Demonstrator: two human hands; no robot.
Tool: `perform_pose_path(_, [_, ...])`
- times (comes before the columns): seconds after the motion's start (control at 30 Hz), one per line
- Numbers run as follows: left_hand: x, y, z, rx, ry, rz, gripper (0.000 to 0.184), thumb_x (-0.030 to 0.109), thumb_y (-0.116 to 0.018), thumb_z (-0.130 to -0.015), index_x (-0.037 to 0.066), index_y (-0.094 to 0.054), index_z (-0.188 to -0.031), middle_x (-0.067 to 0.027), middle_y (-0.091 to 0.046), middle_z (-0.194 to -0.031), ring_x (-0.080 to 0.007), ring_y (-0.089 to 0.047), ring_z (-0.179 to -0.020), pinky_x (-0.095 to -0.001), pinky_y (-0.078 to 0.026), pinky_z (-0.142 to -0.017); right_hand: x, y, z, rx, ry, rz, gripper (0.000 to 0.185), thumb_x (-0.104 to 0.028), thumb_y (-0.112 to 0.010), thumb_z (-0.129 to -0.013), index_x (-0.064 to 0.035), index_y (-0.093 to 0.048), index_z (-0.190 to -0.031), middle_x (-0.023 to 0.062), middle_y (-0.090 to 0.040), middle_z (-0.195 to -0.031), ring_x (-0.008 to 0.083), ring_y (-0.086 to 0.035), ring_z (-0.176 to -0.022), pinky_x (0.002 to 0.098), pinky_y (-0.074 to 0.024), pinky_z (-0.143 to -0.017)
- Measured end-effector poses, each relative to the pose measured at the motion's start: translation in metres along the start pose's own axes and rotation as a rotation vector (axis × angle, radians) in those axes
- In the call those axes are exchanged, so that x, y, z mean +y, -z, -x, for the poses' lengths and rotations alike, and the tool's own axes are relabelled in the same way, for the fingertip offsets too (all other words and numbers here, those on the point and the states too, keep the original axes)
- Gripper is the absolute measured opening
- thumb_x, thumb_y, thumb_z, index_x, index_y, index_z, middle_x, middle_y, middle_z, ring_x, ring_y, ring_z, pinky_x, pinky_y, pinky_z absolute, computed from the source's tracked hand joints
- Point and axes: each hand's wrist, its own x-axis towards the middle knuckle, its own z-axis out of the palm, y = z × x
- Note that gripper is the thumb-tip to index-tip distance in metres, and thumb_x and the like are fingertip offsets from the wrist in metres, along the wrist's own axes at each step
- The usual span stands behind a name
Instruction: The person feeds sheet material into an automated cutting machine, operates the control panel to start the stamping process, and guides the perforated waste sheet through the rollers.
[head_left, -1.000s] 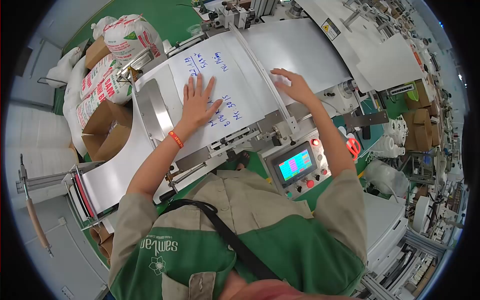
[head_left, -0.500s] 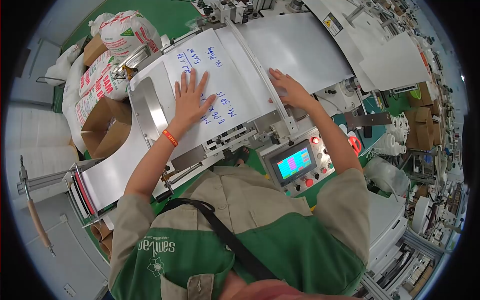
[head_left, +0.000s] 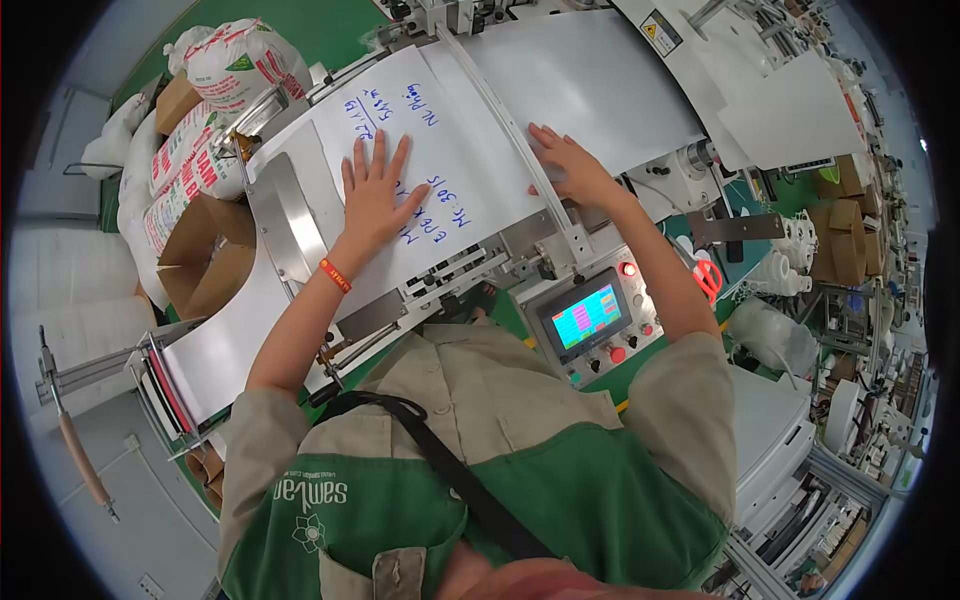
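Observation:
A white sheet with blue handwriting [head_left: 415,165] lies on the machine bed. My left hand [head_left: 374,205] rests flat on it with fingers spread, covering part of the writing. My right hand [head_left: 572,172] is at the metal crossbar [head_left: 515,130], its fingers stretched out and lying over the bar's right side; the thumb reaches toward the bar. Neither hand holds anything. Under the sheet a white web [head_left: 215,360] runs from the lower left, and a smooth pale sheet [head_left: 590,85] stretches past the bar to the upper right.
A control panel with a lit touchscreen [head_left: 587,318] and several buttons sits close to my right forearm. Red-handled scissors [head_left: 708,280] lie on the bench to the right. Left of the machine stand an open cardboard box [head_left: 210,255] and printed white sacks [head_left: 245,65].
The view has shifted slightly. Both hands keep nearly the same places, the left flat on the written sheet and the right by the crossbar.

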Motion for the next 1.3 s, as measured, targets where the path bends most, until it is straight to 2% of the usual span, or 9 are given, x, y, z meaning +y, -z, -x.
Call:
perform_pose_path(0.1, [0.0,0.0,0.0,-0.001,0.005,0.001,0.073,0.06,-0.047,-0.089,0.025,-0.028,-0.15,-0.0168,-0.019,-0.156,-0.0443,-0.011,-0.143,-0.0581,-0.005,-0.112,0.0,0.001,0.0,-0.006,0.005,0.004,0.069,-0.035,-0.073,-0.078,-0.0161,-0.048,-0.139,0.0117,-0.026,-0.154,0.0301,-0.022,-0.143,0.0432,-0.0192,-0.116])
perform_pose_path(0.27, [0.001,0.002,0.0,-0.017,0.007,0.003,0.075,0.058,-0.05,-0.087,0.023,-0.027,-0.15,-0.0179,-0.017,-0.156,-0.0462,-0.01,-0.142,-0.0593,-0.006,-0.112,-0.019,0.002,0.003,0.097,0.018,0.131,0.089,-0.065,-0.067,-0.072,-0.0025,-0.048,-0.133,0.0182,-0.033,-0.149,0.0334,-0.031,-0.138,0.0464,-0.0269,-0.112])
perform_pose_path(0.37, [0.001,0.003,-0.005,-0.061,0.02,0.001,0.078,0.059,-0.053,-0.085,0.02,-0.029,-0.149,-0.0236,-0.017,-0.154,-0.0501,-0.01,-0.14,-0.0594,-0.008,-0.112,-0.033,0.001,0.005,0.199,0.102,0.288,0.099,-0.07,-0.067,-0.066,0.0035,-0.046,-0.129,0.0217,-0.039,-0.141,0.0381,-0.037,-0.133,0.0499,-0.0294,-0.108])
perform_pose_path(0.47, [-0.01,-0.003,-0.029,-0.027,-0.049,0.1,0.077,0.06,-0.053,-0.085,0.019,-0.033,-0.147,-0.0235,-0.019,-0.154,-0.0495,-0.011,-0.14,-0.0528,-0.01,-0.114,-0.035,0.001,0.004,0.182,0.093,0.311,0.103,-0.071,-0.068,-0.064,0.0046,-0.045,-0.13,0.0224,-0.037,-0.142,0.0378,-0.033,-0.134,0.0486,-0.0274,-0.109])
perform_pose_path(0.6, [-0.036,-0.026,-0.091,0.043,0.041,0.096,0.077,0.056,-0.045,-0.092,0.007,-0.026,-0.148,-0.0209,-0.019,-0.155,-0.0358,-0.016,-0.144,-0.0448,-0.014,-0.116,-0.041,0.007,0.003,0.135,0.069,0.358,0.11,-0.068,-0.07,-0.064,0.0082,-0.036,-0.136,0.0197,-0.038,-0.143,0.0347,-0.032,-0.135,0.045,-0.0268,-0.11])
perform_pose_path(0.83, [-0.041,-0.043,-0.137,0.038,0.007,0.003,0.077,0.053,-0.042,-0.093,0.005,-0.021,-0.15,-0.0131,-0.021,-0.156,-0.0271,-0.018,-0.145,-0.044,-0.014,-0.117,-0.037,0.004,0.002,0.167,0.104,0.315,0.104,-0.072,-0.067,-0.064,0.0053,-0.045,-0.131,0.0232,-0.035,-0.143,0.0372,-0.03,-0.135,0.0488,-0.024,-0.11])
perform_pose_path(1.07, [-0.039,-0.039,-0.145,0.082,-0.01,-0.019,0.069,0.047,-0.045,-0.089,0.013,-0.03,-0.147,-0.0058,-0.029,-0.154,-0.0319,-0.032,-0.136,-0.0469,-0.02,-0.114,-0.035,0.003,0.002,0.143,0.095,0.309,0.105,-0.072,-0.066,-0.064,0.0045,-0.043,-0.132,0.0245,-0.034,-0.143,0.0372,-0.029,-0.136,0.0515,-0.0223,-0.109])
perform_pose_path(1.13, [-0.033,-0.039,-0.152,0.085,0.012,0.009,0.069,0.045,-0.049,-0.086,0.01,-0.036,-0.144,-0.0077,-0.033,-0.152,-0.0359,-0.036,-0.132,-0.0503,-0.022,-0.112,-0.039,0.006,0.002,0.095,0.087,0.345,0.117,-0.07,-0.069,-0.063,0.0115,-0.031,-0.137,0.0245,-0.032,-0.145,0.0374,-0.027,-0.136,0.0489,-0.0213,-0.111])
perform_pose_path(1.3, [-0.027,-0.041,-0.159,0.077,0.01,-0.037,0.066,0.042,-0.048,-0.087,0.008,-0.036,-0.143,-0.01,-0.037,-0.149,-0.0374,-0.035,-0.132,-0.0489,-0.023,-0.112,-0.034,0.004,0.002,0.095,0.11,0.331,0.114,-0.072,-0.066,-0.065,0.0136,-0.034,-0.133,0.025,-0.03,-0.145,0.0385,-0.026,-0.137,0.0504,-0.0198,-0.111])
